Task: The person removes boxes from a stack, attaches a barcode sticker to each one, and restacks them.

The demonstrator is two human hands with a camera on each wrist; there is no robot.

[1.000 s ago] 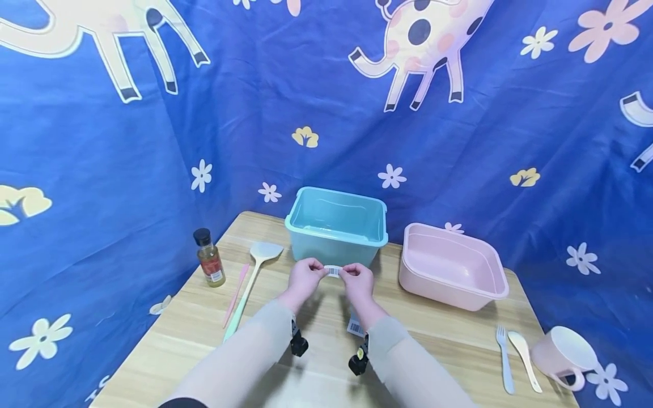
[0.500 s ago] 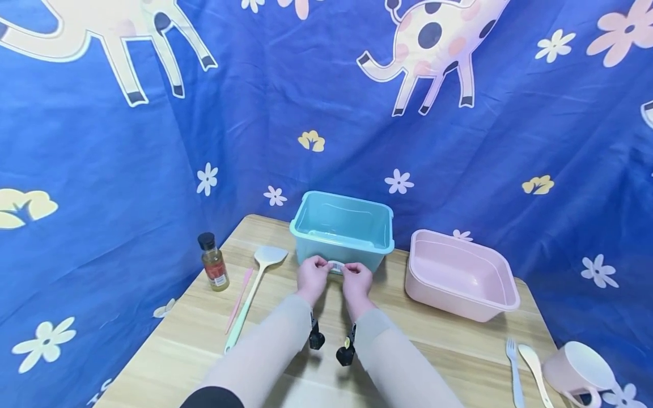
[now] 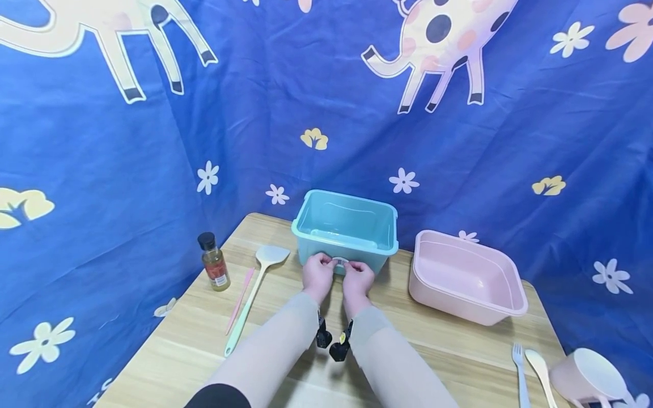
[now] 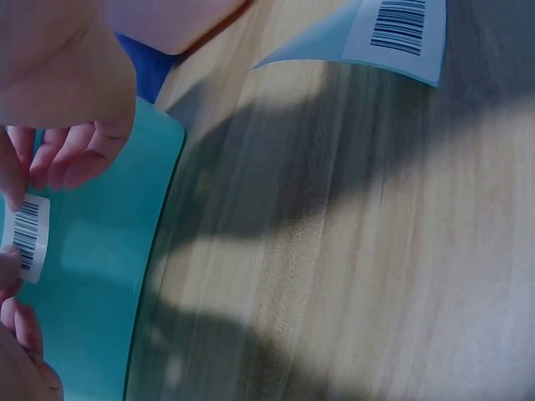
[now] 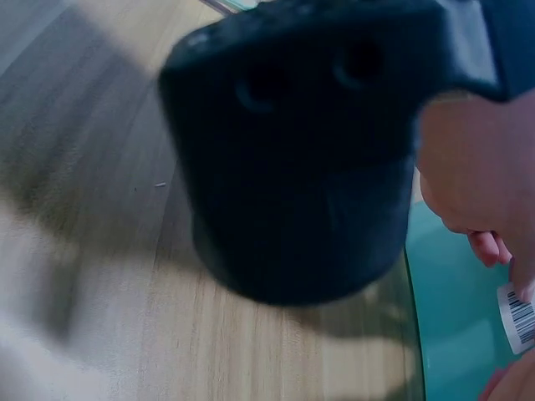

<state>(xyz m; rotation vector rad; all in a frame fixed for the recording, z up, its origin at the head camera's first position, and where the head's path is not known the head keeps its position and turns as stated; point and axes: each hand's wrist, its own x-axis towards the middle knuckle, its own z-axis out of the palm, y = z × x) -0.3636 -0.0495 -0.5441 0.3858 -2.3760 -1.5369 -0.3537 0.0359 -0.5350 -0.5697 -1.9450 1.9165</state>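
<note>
Head cam: both hands [image 3: 317, 276] [image 3: 358, 277] w/ barcode lbl [image 3: 340, 262] at teal bin [image 3: 368, 256]

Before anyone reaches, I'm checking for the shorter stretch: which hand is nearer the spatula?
Left. The left hand is to the right of the spatula, at the left end of the sticker; the right hand is farther right, at the sticker's other end.

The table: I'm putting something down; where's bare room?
Bare wood shows between pink basin, right sleeve and fork, and in front of the bottle, left of the pink stick. Crowded: right edge (fork, spoon, mug), and around left hand and right hand, at the teal bin.
</note>
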